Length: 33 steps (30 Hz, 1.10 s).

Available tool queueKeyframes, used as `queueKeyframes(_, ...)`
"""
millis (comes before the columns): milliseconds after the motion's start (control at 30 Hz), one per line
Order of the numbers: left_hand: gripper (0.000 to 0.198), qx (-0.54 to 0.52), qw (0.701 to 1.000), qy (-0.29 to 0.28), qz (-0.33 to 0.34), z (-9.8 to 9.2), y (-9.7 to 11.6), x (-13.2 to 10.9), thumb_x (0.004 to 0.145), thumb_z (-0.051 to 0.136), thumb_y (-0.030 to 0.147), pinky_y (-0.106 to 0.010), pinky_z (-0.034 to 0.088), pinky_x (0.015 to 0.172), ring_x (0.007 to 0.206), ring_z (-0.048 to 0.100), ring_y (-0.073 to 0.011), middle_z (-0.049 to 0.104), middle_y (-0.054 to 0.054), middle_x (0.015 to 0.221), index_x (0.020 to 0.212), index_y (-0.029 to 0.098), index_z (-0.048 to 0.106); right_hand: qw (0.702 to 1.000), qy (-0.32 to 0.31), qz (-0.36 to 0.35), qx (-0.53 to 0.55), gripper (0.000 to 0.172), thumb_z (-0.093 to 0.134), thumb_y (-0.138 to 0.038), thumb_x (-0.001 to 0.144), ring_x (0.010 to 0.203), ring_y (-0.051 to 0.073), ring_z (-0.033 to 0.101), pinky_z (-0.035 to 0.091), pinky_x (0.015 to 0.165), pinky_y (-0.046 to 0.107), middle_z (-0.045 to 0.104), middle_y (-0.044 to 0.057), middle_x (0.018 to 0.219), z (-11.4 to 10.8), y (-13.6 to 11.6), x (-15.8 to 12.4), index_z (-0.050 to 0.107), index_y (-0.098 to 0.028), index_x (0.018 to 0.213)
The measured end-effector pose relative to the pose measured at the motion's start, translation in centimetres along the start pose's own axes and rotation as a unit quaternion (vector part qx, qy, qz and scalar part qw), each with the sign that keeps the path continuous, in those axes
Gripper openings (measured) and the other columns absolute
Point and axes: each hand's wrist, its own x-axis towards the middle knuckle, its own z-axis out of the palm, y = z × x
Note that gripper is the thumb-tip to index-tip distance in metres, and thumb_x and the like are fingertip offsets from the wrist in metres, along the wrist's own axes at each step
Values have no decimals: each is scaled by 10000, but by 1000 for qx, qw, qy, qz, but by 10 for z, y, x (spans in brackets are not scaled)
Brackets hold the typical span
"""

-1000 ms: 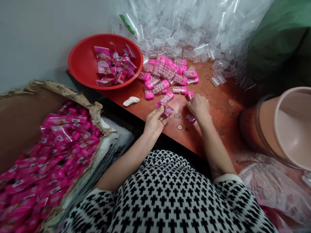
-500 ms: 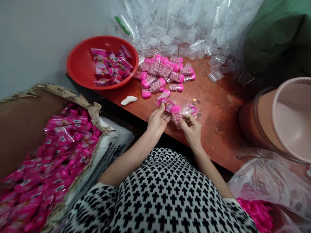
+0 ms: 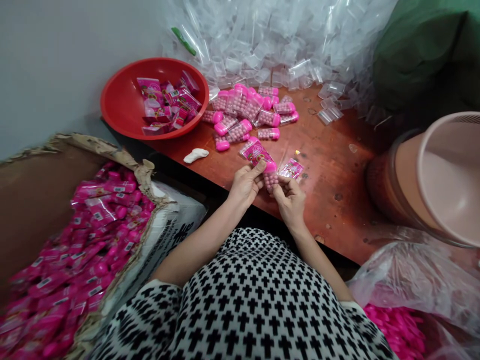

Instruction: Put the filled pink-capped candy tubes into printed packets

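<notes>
My left hand (image 3: 244, 186) is closed on a pink printed plastic sleeve (image 3: 254, 150), with the thumb on top near its lower end. In my right hand (image 3: 291, 201), thumb and fingers grip the lower part of a small clear candy bottle (image 3: 270, 180) filled with pink balls. The bottle's pink cap end meets the sleeve's lower end; how far it sits inside I cannot tell. Another printed sleeve (image 3: 292, 169) lies flat just beyond my right hand. Farther back on the table rests a pile of filled, pink-capped bottles (image 3: 240, 105).
A red bowl (image 3: 112, 107) of printed sleeves stands at the left. Below it, a torn cardboard box (image 3: 41, 175) holds many wrapped bottles. Empty clear bottles (image 3: 277, 50) heap along the back. Pinkish tubs (image 3: 408, 185) and a plastic bag (image 3: 408, 275) occupy the right.
The bottle's capped end and the sleeve have come together, and my left thumb has shifted down to where they meet. My right hand has moved slightly left.
</notes>
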Motion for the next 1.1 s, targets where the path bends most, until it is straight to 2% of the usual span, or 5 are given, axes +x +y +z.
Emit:
queueKeyframes(333,389,99,993,-63,20,-3,9,5,479,924,343,-248,521,624,564,602,-98,652,-4,599,601,101,644,981,-37,114,154,215,725,-315,734,500,86,608,556,522,233,696,-33,682,-1,-5,8,667,-196,903)
queueKeyframes(500,315,181,979,-85,36,-7,16,8,550,888,326,-263,527,669,611,632,-115,698,-34,672,683,91,726,992,2,57,116,219,745,-325,737,606,96,652,575,564,226,714,-24,767,1,-7,6,679,-212,912)
queueKeyframes(667,315,193,977,-77,44,-3,16,6,543,885,341,-247,494,608,565,599,-104,671,-26,619,638,95,713,980,-28,97,173,214,746,-314,726,518,92,621,565,525,238,700,-33,690,3,-6,9,675,-199,892)
queueKeyframes(867,346,183,979,-93,14,2,2,-6,537,889,360,-252,482,560,507,563,-99,624,-19,558,618,84,697,986,26,61,150,265,764,-383,734,552,93,644,572,569,233,695,-40,682,4,-10,14,629,-210,884)
queueKeyframes(1100,326,97,993,-62,4,-5,2,-15,564,887,309,-247,524,622,635,646,-126,701,-68,705,716,74,719,984,-77,71,146,367,802,-452,692,681,127,691,617,708,312,723,-18,795,-4,-15,14,643,-226,933)
